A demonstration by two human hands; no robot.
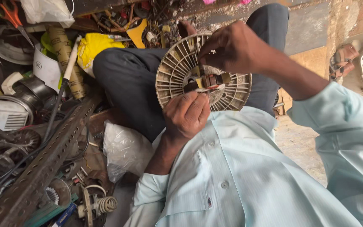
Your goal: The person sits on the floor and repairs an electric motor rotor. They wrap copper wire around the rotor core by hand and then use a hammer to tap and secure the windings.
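Fingers of the left hand pinch the lower edge of a small dark metal part at the hub of a round, cream-coloured finned disc, which sits upright over the person's lap, against the dark trousers. The right hand comes in from above, its fingertips closed on the top of the same hub part, near the disc's centre. Both hands thus grip the piece between them, touching the disc's ribbed face. To the left lies a perforated steel angle bar amid wires and scrap, with a crumpled clear plastic bag just beside the left forearm, and a yellow cloth beyond the knee.
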